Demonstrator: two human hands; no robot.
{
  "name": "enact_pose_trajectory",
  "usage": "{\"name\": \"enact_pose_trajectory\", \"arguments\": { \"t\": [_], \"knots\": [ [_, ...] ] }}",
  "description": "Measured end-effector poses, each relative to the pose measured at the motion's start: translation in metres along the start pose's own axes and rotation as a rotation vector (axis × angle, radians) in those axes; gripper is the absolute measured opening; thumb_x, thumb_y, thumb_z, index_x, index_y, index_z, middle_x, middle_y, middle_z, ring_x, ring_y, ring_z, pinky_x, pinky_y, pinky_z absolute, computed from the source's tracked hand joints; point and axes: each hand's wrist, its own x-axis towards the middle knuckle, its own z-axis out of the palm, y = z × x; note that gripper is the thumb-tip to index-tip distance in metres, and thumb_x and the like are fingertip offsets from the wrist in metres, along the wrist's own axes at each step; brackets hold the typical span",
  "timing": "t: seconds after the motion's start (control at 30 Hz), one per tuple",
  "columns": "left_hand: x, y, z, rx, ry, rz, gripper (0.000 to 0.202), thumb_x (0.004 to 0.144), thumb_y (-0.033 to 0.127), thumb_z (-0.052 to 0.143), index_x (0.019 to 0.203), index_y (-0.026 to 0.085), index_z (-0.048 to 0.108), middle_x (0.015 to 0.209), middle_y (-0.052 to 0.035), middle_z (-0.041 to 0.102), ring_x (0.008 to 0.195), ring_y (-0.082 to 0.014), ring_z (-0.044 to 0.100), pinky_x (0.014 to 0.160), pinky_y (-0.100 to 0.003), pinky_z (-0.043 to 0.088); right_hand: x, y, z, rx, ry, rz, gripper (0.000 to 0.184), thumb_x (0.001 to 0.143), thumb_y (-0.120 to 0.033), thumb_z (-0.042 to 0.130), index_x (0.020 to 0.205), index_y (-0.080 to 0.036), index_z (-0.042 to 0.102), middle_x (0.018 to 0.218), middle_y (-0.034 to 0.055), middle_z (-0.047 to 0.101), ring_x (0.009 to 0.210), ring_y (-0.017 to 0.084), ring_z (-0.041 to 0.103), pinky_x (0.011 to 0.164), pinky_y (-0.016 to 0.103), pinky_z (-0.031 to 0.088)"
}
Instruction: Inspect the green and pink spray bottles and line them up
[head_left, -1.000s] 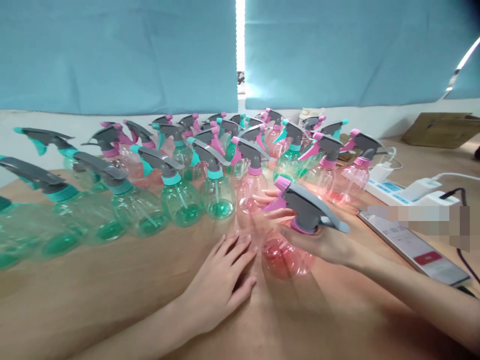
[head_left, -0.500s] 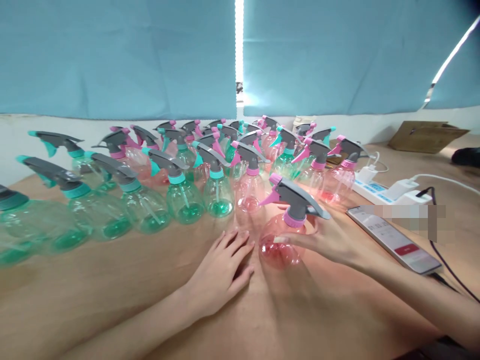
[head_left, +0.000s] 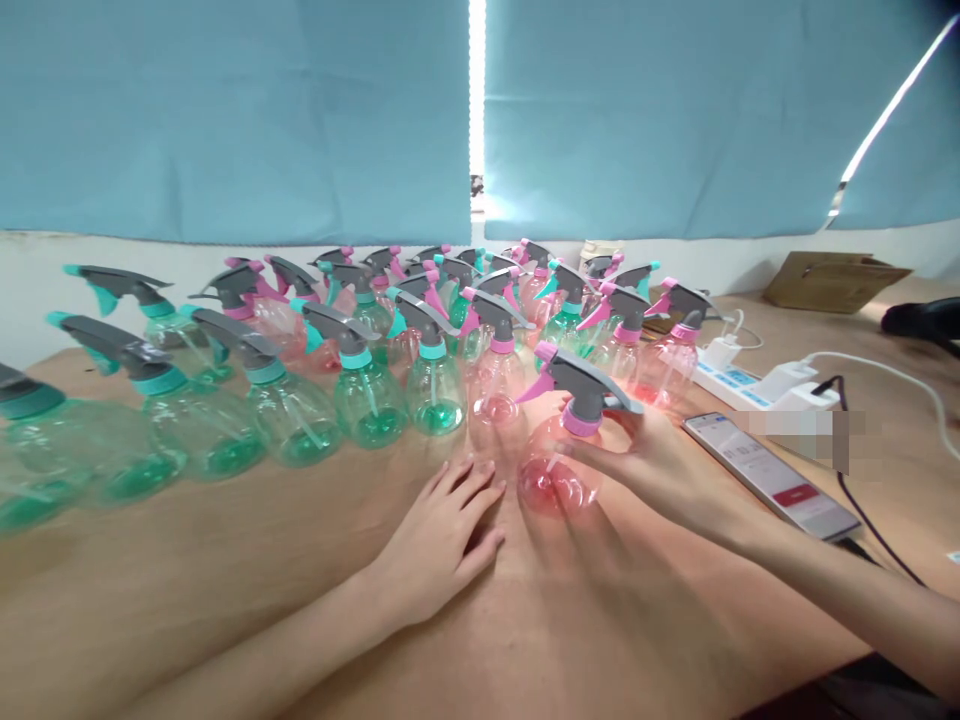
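My right hand (head_left: 637, 450) is wrapped round the upper body of a pink spray bottle (head_left: 559, 488), thumb on the near side and the other fingers partly hidden behind it. The bottle is see-through, with a grey and pink trigger head pointing left. My left hand (head_left: 450, 535) lies flat on the table (head_left: 315, 570), fingers spread, just left of that bottle and holding nothing. Behind my hands stand a green spray bottle (head_left: 437, 398) and another pink spray bottle (head_left: 499, 390), both upright.
Several more green and pink spray bottles (head_left: 292, 425) fill the left and back of the table. To the right lie a phone (head_left: 772, 475), a white power strip (head_left: 739, 385) with cables, and a cardboard box (head_left: 836, 282). Blue curtains (head_left: 240, 120) hang behind.
The pink spray bottle in my right hand has shifted slightly away from me, together with the hand. My left hand stays in place. The view has turned slightly to the right.
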Motion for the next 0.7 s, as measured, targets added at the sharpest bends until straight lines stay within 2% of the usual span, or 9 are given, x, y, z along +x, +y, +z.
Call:
{"name": "enact_pose_trajectory", "arguments": {
  "t": [0.1, 0.23, 0.47, 0.57, 0.7],
  "knots": [
    [0.000, -0.001, 0.000, 0.000, -0.011, 0.000, 0.046, 0.101, 0.034, 0.049, 0.141, 0.012, 0.051, 0.152, -0.0127, 0.045, 0.143, -0.0342, 0.035, 0.114, -0.057, 0.031, 0.006, 0.008, -0.001, 0.019, 0.034, 0.027, 0.028, 0.082, -0.047, 0.071, 0.103, -0.028, 0.066, 0.104, 0.0030, 0.072, 0.097, 0.029, 0.067, 0.082, 0.044, 0.052],
    [0.000, -0.004, 0.001, -0.010, 0.019, 0.013, 0.046, 0.100, 0.035, 0.049, 0.141, 0.013, 0.051, 0.151, -0.0117, 0.046, 0.142, -0.0331, 0.037, 0.115, -0.056, 0.032, 0.022, 0.021, -0.002, 0.048, 0.111, 0.061, 0.036, 0.078, -0.051, 0.074, 0.099, -0.022, 0.068, 0.100, 0.0063, 0.073, 0.094, 0.029, 0.068, 0.082, 0.045, 0.052],
    [0.002, -0.008, 0.001, -0.024, 0.047, -0.002, 0.042, 0.099, 0.035, 0.050, 0.136, 0.017, 0.055, 0.148, -0.0108, 0.050, 0.140, -0.0320, 0.040, 0.113, -0.053, 0.036, 0.056, 0.044, 0.000, 0.098, 0.159, -0.009, 0.038, 0.082, -0.052, 0.069, 0.098, -0.019, 0.068, 0.101, 0.0093, 0.073, 0.093, 0.029, 0.069, 0.083, 0.045, 0.052],
    [0.009, -0.007, 0.004, -0.037, 0.067, 0.002, 0.041, 0.098, 0.034, 0.051, 0.134, 0.017, 0.056, 0.148, -0.0115, 0.051, 0.139, -0.0312, 0.042, 0.113, -0.052, 0.036, 0.068, 0.054, 0.004, 0.090, 0.188, -0.016, 0.038, 0.080, -0.052, 0.070, 0.093, -0.017, 0.067, 0.098, 0.0112, 0.074, 0.091, 0.030, 0.069, 0.082, 0.044, 0.052],
    [0.025, -0.001, 0.005, -0.047, 0.037, 0.032, 0.042, 0.098, 0.035, 0.052, 0.136, 0.016, 0.055, 0.148, -0.0126, 0.050, 0.139, -0.0310, 0.041, 0.113, -0.052, 0.036, 0.079, 0.061, 0.007, 0.087, 0.192, -0.028, 0.041, 0.080, -0.052, 0.070, 0.098, -0.016, 0.067, 0.100, 0.0129, 0.074, 0.092, 0.030, 0.069, 0.083, 0.044, 0.051]
  ]
}}
